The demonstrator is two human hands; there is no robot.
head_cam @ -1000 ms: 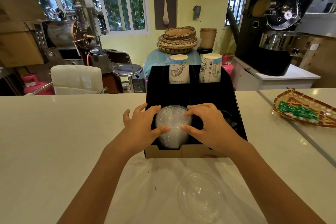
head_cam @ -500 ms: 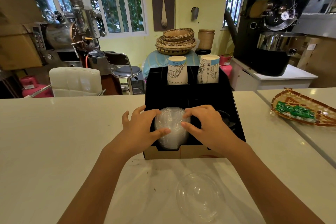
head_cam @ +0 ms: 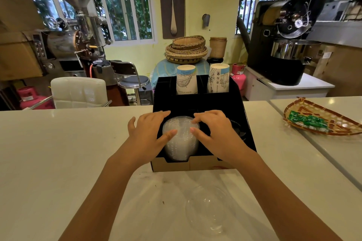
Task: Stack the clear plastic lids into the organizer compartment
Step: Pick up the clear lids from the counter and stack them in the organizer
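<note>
A black organizer (head_cam: 238, 107) stands on the white counter in front of me. In its front left compartment sits a stack of clear plastic lids (head_cam: 181, 146). My left hand (head_cam: 148, 133) presses against the stack's left side, thumb on the lids and fingers over the top rim. My right hand (head_cam: 213, 133) holds the stack's right side the same way. One more clear domed lid (head_cam: 209, 209) lies loose on the counter, close to me between my forearms.
Two stacks of paper cups (head_cam: 187, 79) stand in the organizer's rear slots. A dark item (head_cam: 238, 130) sits in the front right compartment. A woven tray with green packets (head_cam: 321, 121) lies at the right. The counter edge runs behind the organizer.
Both hands stay on the lid stack in the compartment; the thumbs have closed in slightly on top of it. The loose lid has not moved.
</note>
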